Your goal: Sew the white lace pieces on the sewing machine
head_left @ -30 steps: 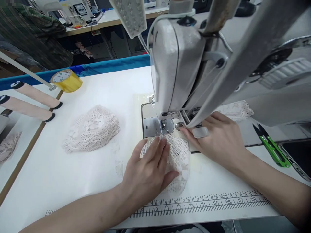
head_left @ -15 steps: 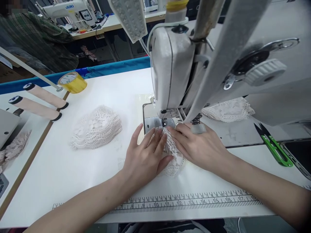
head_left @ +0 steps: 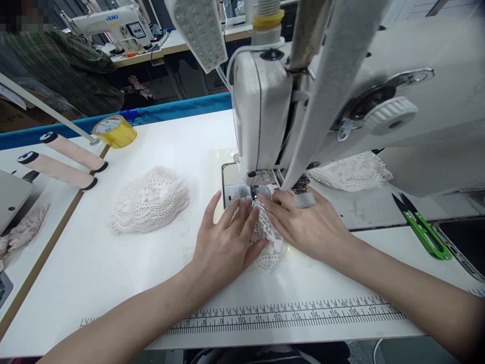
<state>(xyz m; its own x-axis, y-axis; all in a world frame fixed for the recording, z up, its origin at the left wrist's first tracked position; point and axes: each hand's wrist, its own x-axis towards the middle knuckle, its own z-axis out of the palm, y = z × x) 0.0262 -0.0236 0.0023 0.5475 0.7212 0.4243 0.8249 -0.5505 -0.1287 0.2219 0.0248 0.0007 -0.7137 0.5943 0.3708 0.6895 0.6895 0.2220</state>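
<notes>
A white lace piece [head_left: 267,254] lies gathered under the needle area of the sewing machine [head_left: 252,101], its scalloped edge fanning toward me. My left hand [head_left: 223,240] rests flat on its left side, open, fingers spread and fingertips close to the presser foot [head_left: 254,192]. On the right side, my right hand [head_left: 308,222] has its fingers bent together and closed on the lace beside the foot; part of that hand is hidden behind the machine. The metal needle plate [head_left: 235,192] shows just beyond my left fingertips.
Stacked lace pieces [head_left: 151,199] lie left, and more lace [head_left: 352,172] lies behind my right hand. Green thread snips [head_left: 426,232] and a phone [head_left: 464,242] sit at right. Thread cones [head_left: 62,169], yellow tape [head_left: 114,132] and a printed ruler [head_left: 280,316] surround the work. A person [head_left: 56,65] is far left.
The view has shifted slightly, so the machine appears a little lower and further left. Both hands keep nearly the same place on the lace, with no grip visibly changed.
</notes>
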